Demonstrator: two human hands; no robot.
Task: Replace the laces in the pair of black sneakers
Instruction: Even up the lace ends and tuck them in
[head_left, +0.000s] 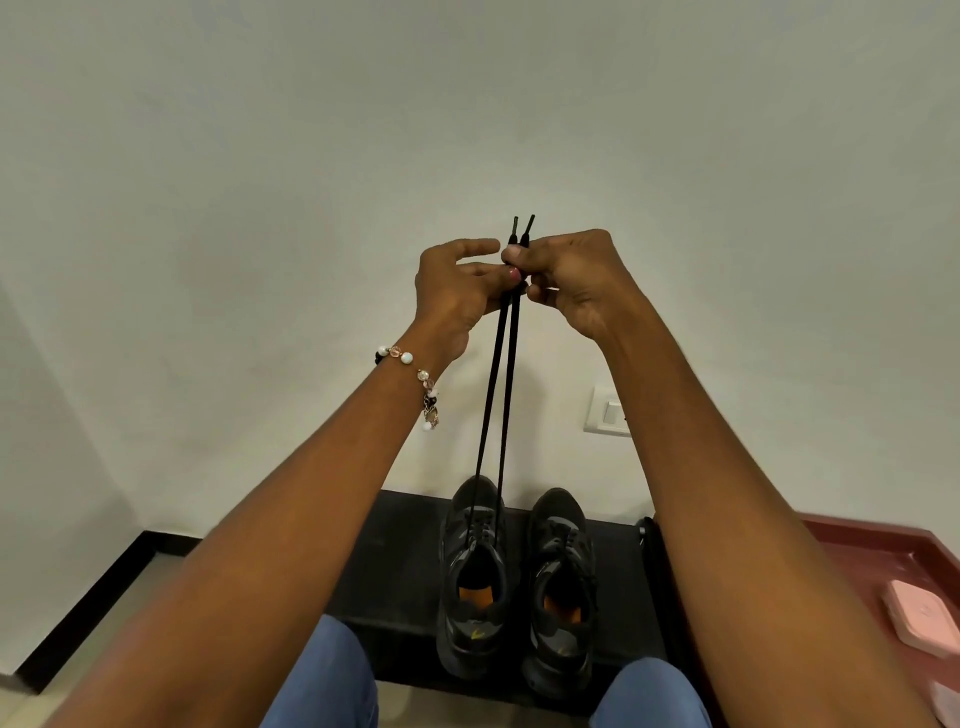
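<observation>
Pale wall fills most of the frame, but the near things come first. At the bottom edge two knees in blue trousers (322, 675) flank a dark surface (395, 571), low in the middle of the picture. On it stand two black sneakers side by side, heels toward the camera, orange insoles showing: the left sneaker (470, 582) and the right sneaker (561, 592), just beside each other. At the lower right lies a red tray (883, 551) with a pink box (919, 618) on it.

One black lace (501, 395) rises in two strands from the eyelets of the left sneaker to the hands at the centre of the frame. The right hand (576, 280) has its fingers curled round both strands just under the tips, which stick up above it. The left hand (457, 291), with a beaded bracelet (415, 379) on the wrist, pinches the strands from the other side, forefinger held straight out.

As I judge it, the step in hand is evening up the two ends of the lace, pulled taut, on the left sneaker. The right sneaker already looks laced, though its eyelets are too dark to be sure. Next would call for matching the two tips in height, then lowering them to tie or tuck.

Farther back, a white wall switch (610, 413) sits right of centre on the wall.
</observation>
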